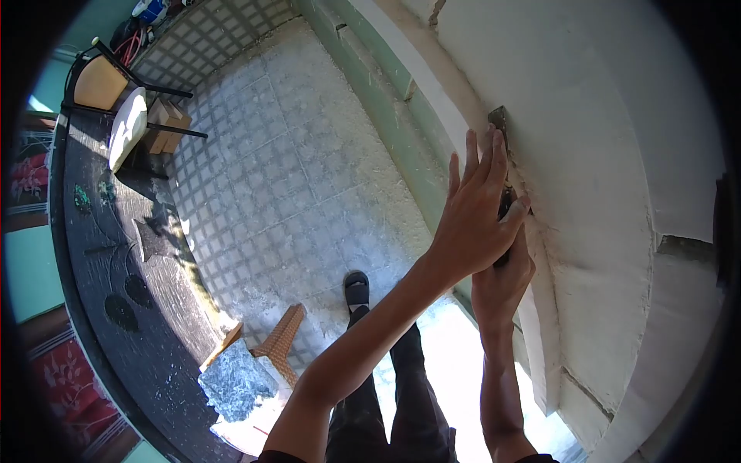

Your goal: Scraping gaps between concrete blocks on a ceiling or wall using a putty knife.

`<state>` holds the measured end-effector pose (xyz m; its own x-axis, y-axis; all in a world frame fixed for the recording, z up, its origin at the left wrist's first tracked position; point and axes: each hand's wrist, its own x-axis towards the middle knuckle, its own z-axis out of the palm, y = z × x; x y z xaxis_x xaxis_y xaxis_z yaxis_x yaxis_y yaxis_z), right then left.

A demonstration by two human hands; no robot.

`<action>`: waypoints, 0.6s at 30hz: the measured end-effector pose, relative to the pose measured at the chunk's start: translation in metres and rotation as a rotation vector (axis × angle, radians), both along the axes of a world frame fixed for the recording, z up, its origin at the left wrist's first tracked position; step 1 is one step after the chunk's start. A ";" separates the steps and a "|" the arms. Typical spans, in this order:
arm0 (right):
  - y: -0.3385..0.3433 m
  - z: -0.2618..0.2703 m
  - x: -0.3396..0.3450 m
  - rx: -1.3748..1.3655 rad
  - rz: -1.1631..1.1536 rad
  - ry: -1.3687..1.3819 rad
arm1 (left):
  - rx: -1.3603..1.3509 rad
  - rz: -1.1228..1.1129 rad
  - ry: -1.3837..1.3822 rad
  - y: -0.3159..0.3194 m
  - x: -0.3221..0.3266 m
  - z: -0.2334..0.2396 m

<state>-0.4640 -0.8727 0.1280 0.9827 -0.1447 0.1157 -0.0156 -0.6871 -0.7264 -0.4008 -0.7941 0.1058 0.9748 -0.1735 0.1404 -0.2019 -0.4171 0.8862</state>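
A dark hand tool [499, 118], perhaps a plane or scraper, lies lengthwise against the edge of a pale fabric-covered or padded piece [584, 156] at the right. My left hand [477, 208] rests over the tool with its fingers extended and its palm down, and its thumb lies near the tool's handle. Below it, my right hand [509, 278] is wrapped around the tool's dark handle. My hands hide much of the tool, so its exact kind cannot be told. A narrow pale strip [431, 87] runs along the piece's near edge.
A chair [128, 130] with cardboard boxes [168, 124] behind it stands at the upper left. A dark wooden tabletop [104, 278] curves along the left. Near my feet are a blue-grey cloth [237, 379] and a brown woven-patterned piece [281, 341] on the tiled floor [278, 162].
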 end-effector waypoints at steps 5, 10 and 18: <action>-0.016 -0.006 -0.011 -0.044 0.035 -0.045 | -0.040 -0.027 0.014 0.000 0.002 -0.001; -0.016 -0.005 0.001 -0.227 0.119 -0.333 | -0.084 -0.030 0.046 0.000 0.007 0.005; -0.023 -0.005 0.016 -0.276 0.219 -0.281 | -0.022 0.089 0.001 -0.008 0.014 -0.001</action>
<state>-0.4483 -0.8959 0.1226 0.9116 0.1372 0.3875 0.3236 -0.8209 -0.4705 -0.3865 -0.8020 0.1048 0.9863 -0.0832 0.1421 -0.1639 -0.4142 0.8953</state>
